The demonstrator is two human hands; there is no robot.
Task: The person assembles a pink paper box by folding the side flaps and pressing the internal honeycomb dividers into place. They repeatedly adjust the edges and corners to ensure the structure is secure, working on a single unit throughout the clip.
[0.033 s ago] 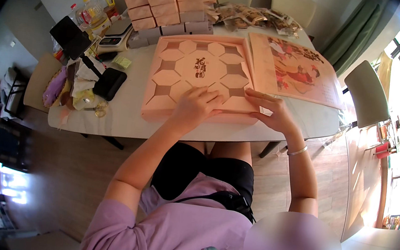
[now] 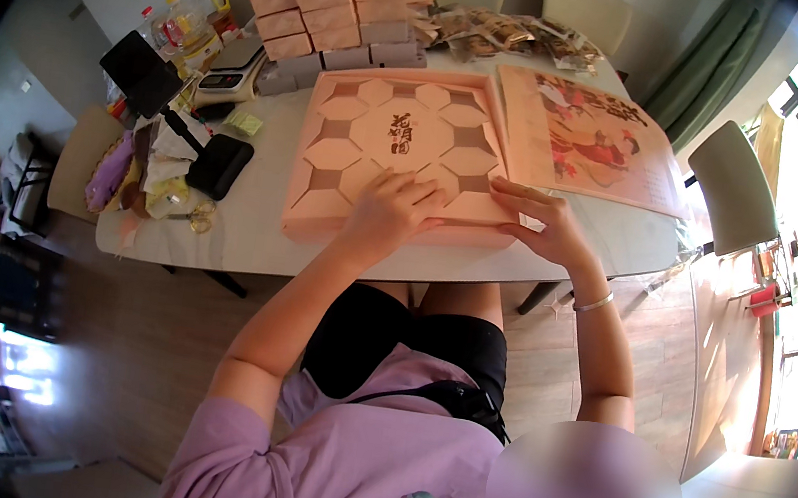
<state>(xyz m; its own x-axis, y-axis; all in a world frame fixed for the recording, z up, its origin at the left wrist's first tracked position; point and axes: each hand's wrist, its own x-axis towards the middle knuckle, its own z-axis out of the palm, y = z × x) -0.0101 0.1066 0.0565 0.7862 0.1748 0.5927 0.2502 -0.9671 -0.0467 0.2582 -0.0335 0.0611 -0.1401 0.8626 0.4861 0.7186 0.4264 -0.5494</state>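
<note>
A square pink gift box (image 2: 321, 226) lies on the table in front of me, fitted with a pink insert (image 2: 375, 125) of octagonal openings around a printed centre. My left hand (image 2: 394, 210) rests on the front part of the insert, fingers bent lightly downward and holding nothing. At the box's front right corner is my right hand (image 2: 545, 223), its fingers stretched over the edge and its thumb lower, apart from them. The palms and part of the box's front edge are hidden.
Behind the box stand stacked small pink boxes (image 2: 325, 8) and brown packets (image 2: 498, 32). A pink illustrated lid or sheet (image 2: 594, 144) lies to the right. On the left are a black stand (image 2: 220, 168), a scale (image 2: 230, 81), bottles (image 2: 182, 19) and scissors (image 2: 202, 216).
</note>
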